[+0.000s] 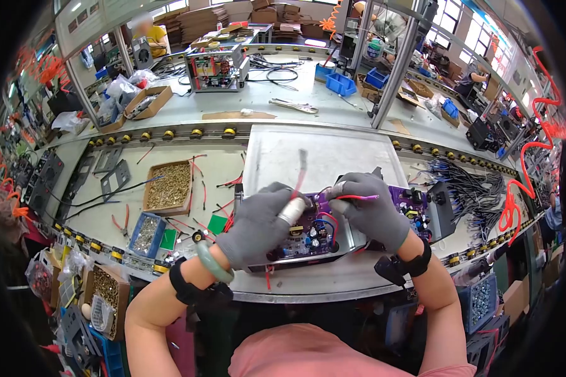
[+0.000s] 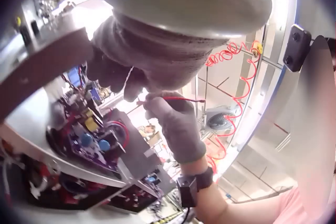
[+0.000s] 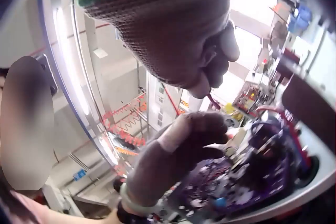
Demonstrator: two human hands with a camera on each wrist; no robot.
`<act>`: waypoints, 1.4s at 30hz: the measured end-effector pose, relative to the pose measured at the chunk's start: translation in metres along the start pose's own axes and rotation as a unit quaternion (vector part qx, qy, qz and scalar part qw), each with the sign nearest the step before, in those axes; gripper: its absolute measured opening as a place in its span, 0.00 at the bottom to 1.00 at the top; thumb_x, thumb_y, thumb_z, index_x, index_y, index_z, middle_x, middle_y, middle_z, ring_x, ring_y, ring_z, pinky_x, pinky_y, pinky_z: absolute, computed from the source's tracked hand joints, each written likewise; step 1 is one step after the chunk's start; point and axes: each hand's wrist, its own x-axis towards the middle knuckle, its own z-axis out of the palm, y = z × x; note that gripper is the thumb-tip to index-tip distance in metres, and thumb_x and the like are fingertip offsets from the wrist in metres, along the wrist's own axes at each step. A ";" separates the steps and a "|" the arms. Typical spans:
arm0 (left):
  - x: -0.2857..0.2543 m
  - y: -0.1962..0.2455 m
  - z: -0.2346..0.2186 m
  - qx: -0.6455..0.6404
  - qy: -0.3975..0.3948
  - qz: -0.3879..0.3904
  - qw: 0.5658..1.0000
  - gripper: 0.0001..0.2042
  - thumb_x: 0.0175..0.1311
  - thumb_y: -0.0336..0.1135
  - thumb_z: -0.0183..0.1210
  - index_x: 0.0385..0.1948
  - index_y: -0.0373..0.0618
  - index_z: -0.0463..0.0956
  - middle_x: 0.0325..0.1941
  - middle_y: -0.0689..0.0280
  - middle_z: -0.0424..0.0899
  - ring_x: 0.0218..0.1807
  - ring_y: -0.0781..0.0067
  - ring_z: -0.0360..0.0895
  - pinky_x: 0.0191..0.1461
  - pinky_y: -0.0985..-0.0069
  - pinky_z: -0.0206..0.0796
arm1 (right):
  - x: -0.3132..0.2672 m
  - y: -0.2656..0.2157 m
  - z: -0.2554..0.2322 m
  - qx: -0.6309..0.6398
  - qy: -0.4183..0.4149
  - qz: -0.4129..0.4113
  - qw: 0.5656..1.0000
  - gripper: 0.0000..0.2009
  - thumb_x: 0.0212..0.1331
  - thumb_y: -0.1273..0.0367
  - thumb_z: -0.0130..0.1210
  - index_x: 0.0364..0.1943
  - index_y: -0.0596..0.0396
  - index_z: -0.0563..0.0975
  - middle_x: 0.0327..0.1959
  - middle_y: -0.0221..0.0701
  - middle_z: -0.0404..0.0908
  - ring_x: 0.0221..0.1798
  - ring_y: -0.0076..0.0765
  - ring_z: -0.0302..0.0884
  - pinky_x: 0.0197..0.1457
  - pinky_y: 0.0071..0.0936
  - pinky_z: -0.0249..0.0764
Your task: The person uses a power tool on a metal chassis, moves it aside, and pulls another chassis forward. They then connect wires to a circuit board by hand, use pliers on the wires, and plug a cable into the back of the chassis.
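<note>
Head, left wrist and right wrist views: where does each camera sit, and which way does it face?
Head: on the head, facing forward and down over the bench; shows the gloved left hand, right hand and pink top.
Left wrist: on that wrist, looking past the left hand towards the right hand, ceiling behind; pink sleeve too.
Right wrist: on that wrist, looking past the right hand towards the left hand, ceiling behind.
Both wrist views share both gloved hands and purple circuitry.
</note>
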 end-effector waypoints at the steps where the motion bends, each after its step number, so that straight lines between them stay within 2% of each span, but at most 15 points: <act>1: 0.003 -0.004 -0.006 -0.016 0.001 -0.011 1.000 0.12 0.73 0.35 0.54 0.44 0.41 0.85 0.45 0.55 0.82 0.45 0.66 0.81 0.49 0.68 0.72 | -0.003 0.010 0.002 0.026 -0.035 0.021 0.999 0.05 0.48 0.67 0.69 0.30 0.44 0.86 0.32 0.29 0.84 0.36 0.38 0.82 0.46 0.36 0.75; 6: 0.014 -0.008 -0.013 0.062 -0.034 -0.097 0.993 0.12 0.73 0.35 0.54 0.44 0.41 0.85 0.39 0.57 0.83 0.48 0.67 0.80 0.57 0.71 0.69 | -0.007 0.018 0.015 -0.110 -0.148 -0.004 0.983 0.02 0.50 0.63 0.68 0.27 0.37 0.86 0.38 0.19 0.83 0.49 0.34 0.78 0.57 0.40 0.70; 8: 0.018 -0.021 -0.008 -0.208 -0.039 -0.141 0.967 0.12 0.74 0.34 0.53 0.45 0.40 0.84 0.39 0.60 0.84 0.48 0.72 0.80 0.56 0.71 0.69 | -0.006 0.025 0.015 -0.128 -0.111 -0.052 0.984 0.06 0.44 0.66 0.69 0.28 0.39 0.86 0.32 0.23 0.81 0.42 0.38 0.78 0.50 0.36 0.72; 9: 0.020 -0.027 -0.007 -0.210 -0.041 -0.141 0.967 0.12 0.74 0.34 0.53 0.45 0.40 0.84 0.39 0.60 0.84 0.48 0.72 0.80 0.56 0.71 0.69 | -0.007 0.027 0.017 -0.129 -0.111 -0.050 0.984 0.06 0.44 0.66 0.69 0.28 0.39 0.86 0.32 0.23 0.81 0.42 0.38 0.78 0.50 0.36 0.72; 11: 0.024 -0.034 -0.006 -0.179 0.008 -0.073 0.981 0.10 0.73 0.34 0.54 0.46 0.39 0.81 0.39 0.62 0.85 0.46 0.75 0.80 0.54 0.71 0.70 | -0.009 0.027 0.019 -0.154 -0.095 -0.077 0.981 0.05 0.44 0.65 0.69 0.28 0.39 0.85 0.32 0.22 0.82 0.42 0.38 0.78 0.48 0.38 0.72; 12: 0.023 -0.033 -0.005 -0.180 0.008 -0.073 0.981 0.10 0.73 0.34 0.54 0.46 0.39 0.81 0.39 0.62 0.85 0.46 0.75 0.80 0.54 0.71 0.70 | -0.009 0.023 0.021 -0.154 -0.096 -0.077 0.980 0.05 0.44 0.65 0.69 0.28 0.39 0.85 0.32 0.22 0.82 0.42 0.38 0.78 0.48 0.38 0.72; 14: 0.020 -0.026 -0.001 -0.036 0.025 -0.118 0.992 0.09 0.72 0.33 0.55 0.45 0.39 0.79 0.37 0.61 0.84 0.42 0.74 0.80 0.52 0.71 0.72 | -0.011 0.015 0.023 -0.133 -0.091 -0.112 0.981 0.05 0.45 0.64 0.69 0.27 0.39 0.85 0.31 0.23 0.81 0.41 0.38 0.78 0.46 0.39 0.72; 18: 0.020 -0.021 -0.003 -0.004 0.013 -0.115 0.993 0.07 0.70 0.31 0.56 0.43 0.40 0.78 0.36 0.59 0.84 0.40 0.69 0.82 0.50 0.70 0.73 | -0.010 0.019 0.028 -0.070 -0.128 -0.076 0.986 0.05 0.45 0.64 0.69 0.27 0.40 0.84 0.30 0.24 0.80 0.40 0.39 0.78 0.44 0.40 0.72; 21: 0.021 -0.024 -0.002 0.046 -0.053 -0.090 0.993 0.06 0.68 0.31 0.56 0.41 0.41 0.78 0.35 0.57 0.86 0.40 0.61 0.85 0.48 0.68 0.74 | -0.011 0.018 0.031 -0.153 -0.134 -0.079 0.976 0.05 0.45 0.65 0.69 0.27 0.41 0.84 0.31 0.25 0.79 0.40 0.39 0.78 0.44 0.39 0.72; 27: 0.024 0.006 -0.009 0.120 -0.119 -0.057 0.984 0.08 0.68 0.36 0.54 0.42 0.49 0.80 0.35 0.56 0.87 0.40 0.53 0.85 0.46 0.62 0.75 | -0.014 0.019 0.029 -0.085 -0.096 -0.052 0.990 0.06 0.44 0.67 0.70 0.27 0.42 0.83 0.31 0.26 0.79 0.39 0.38 0.76 0.41 0.37 0.71; 31: 0.032 -0.014 0.005 0.099 -0.169 -0.052 0.979 0.09 0.65 0.38 0.57 0.40 0.48 0.82 0.35 0.56 0.86 0.41 0.51 0.84 0.47 0.60 0.75 | -0.013 0.020 0.029 -0.073 -0.107 -0.029 0.991 0.06 0.43 0.68 0.70 0.26 0.42 0.83 0.31 0.26 0.79 0.39 0.38 0.77 0.41 0.37 0.71; 34: 0.035 -0.016 0.012 0.159 -0.216 -0.060 0.961 0.09 0.66 0.38 0.56 0.41 0.48 0.81 0.35 0.55 0.86 0.42 0.51 0.84 0.48 0.60 0.75 | -0.013 0.020 0.031 -0.094 -0.095 -0.052 0.990 0.07 0.43 0.68 0.70 0.27 0.43 0.83 0.31 0.25 0.79 0.39 0.39 0.77 0.41 0.37 0.71; 36: 0.034 -0.018 0.014 0.144 -0.210 -0.070 0.965 0.09 0.66 0.39 0.56 0.42 0.48 0.81 0.36 0.55 0.86 0.42 0.51 0.84 0.48 0.60 0.75 | -0.010 0.019 0.030 -0.122 -0.085 -0.115 0.982 0.08 0.42 0.68 0.70 0.28 0.43 0.83 0.32 0.25 0.80 0.39 0.39 0.77 0.42 0.36 0.72; 40: 0.033 -0.018 0.014 0.157 -0.200 -0.093 0.963 0.10 0.67 0.40 0.56 0.43 0.48 0.80 0.36 0.56 0.87 0.42 0.51 0.84 0.49 0.60 0.75 | -0.001 0.018 0.024 -0.131 -0.125 -0.134 0.974 0.06 0.44 0.67 0.68 0.28 0.43 0.82 0.31 0.25 0.79 0.39 0.38 0.77 0.44 0.37 0.72; 42: 0.032 -0.017 0.016 0.153 -0.189 -0.091 0.966 0.10 0.67 0.40 0.57 0.43 0.49 0.81 0.36 0.56 0.87 0.42 0.52 0.84 0.48 0.60 0.75 | 0.006 0.009 0.018 -0.266 -0.180 -0.205 0.924 0.03 0.45 0.67 0.64 0.25 0.44 0.81 0.29 0.25 0.77 0.39 0.37 0.77 0.46 0.38 0.73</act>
